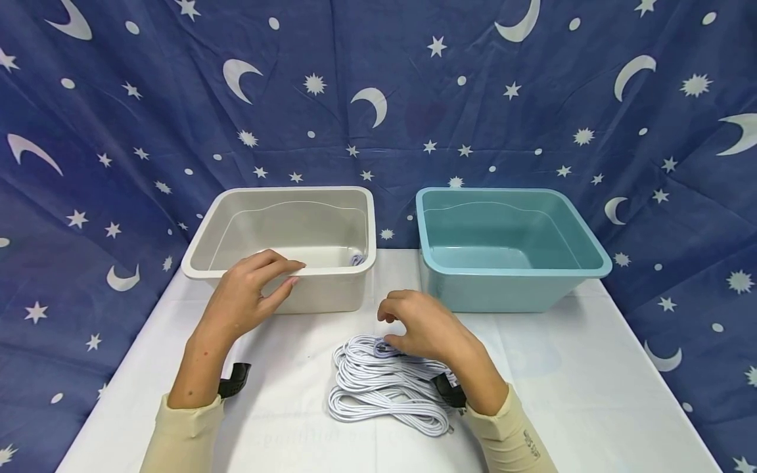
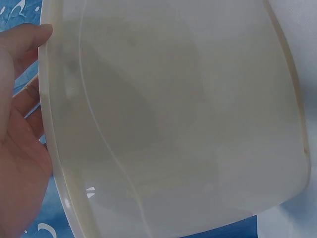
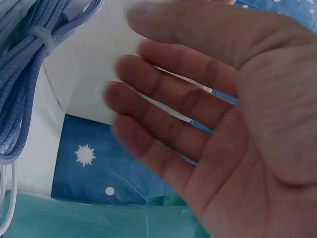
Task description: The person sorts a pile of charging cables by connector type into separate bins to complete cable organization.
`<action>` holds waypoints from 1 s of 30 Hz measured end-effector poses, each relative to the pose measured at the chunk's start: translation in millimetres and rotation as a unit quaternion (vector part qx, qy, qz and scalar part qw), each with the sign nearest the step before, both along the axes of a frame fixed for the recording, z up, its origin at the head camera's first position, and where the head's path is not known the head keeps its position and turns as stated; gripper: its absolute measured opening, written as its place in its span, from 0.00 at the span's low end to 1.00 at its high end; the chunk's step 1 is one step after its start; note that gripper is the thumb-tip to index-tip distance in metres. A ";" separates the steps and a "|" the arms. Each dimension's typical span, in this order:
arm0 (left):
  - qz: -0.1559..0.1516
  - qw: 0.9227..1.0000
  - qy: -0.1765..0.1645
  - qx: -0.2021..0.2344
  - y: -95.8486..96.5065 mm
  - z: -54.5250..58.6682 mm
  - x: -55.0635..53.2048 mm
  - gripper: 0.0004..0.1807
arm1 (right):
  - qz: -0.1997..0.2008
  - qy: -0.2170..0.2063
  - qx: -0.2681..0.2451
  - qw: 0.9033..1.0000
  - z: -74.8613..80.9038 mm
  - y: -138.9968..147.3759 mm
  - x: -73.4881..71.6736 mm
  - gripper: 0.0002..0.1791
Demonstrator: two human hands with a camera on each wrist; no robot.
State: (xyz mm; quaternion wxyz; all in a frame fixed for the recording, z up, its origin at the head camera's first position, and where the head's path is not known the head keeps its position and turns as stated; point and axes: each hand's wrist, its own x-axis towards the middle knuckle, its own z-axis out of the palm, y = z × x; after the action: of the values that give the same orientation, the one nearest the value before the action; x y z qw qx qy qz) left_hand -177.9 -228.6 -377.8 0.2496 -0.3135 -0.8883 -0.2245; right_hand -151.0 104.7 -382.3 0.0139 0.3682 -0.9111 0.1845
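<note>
My left hand (image 1: 242,295) is at the front of the light grey bin (image 1: 322,292), its thumb and index finger apart and nothing held between them. In the left wrist view the thumb tip overlaps the bin's rim. My right hand (image 1: 426,325) hovers over a pile of coiled white cables (image 1: 378,378), fingers loosely bent and the palm bare. Just under its thumb, on the far end of the pile, lies a lavender cable bundle (image 1: 386,348). The right wrist view shows this bundle (image 3: 22,94) tied with a band, apart from the fingers.
Another small lavender cable coil (image 1: 357,259) lies inside the grey bin at its right front corner. A teal bin (image 1: 497,294) stands to the right on the white-covered table (image 1: 591,394). Behind both bins hangs a blue curtain (image 1: 402,66) with moons and stars.
</note>
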 end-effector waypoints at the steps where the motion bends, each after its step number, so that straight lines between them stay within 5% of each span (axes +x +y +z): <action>1: 0.000 1.000 -0.001 0.000 0.1 0.1 0.1 0.12 | -0.001 -0.009 0.010 1.000 -0.3 0.4 0.0 0.12; 12: -0.001 1.000 0.000 -0.001 0.4 0.3 -0.5 0.13 | -0.012 -0.057 0.096 0.994 -8.3 5.0 -3.1 0.10; 30: -0.002 1.000 -0.002 0.007 0.8 0.2 1.2 0.12 | -0.013 -0.101 0.110 0.989 -13.9 2.7 -2.7 0.10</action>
State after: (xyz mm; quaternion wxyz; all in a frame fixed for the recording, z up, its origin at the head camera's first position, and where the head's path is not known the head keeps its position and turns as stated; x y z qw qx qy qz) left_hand -176.7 -227.8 -377.6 0.2493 -0.3127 -0.8868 -0.2315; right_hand -153.7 107.4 -396.2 -0.1164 0.3347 -0.9274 0.1195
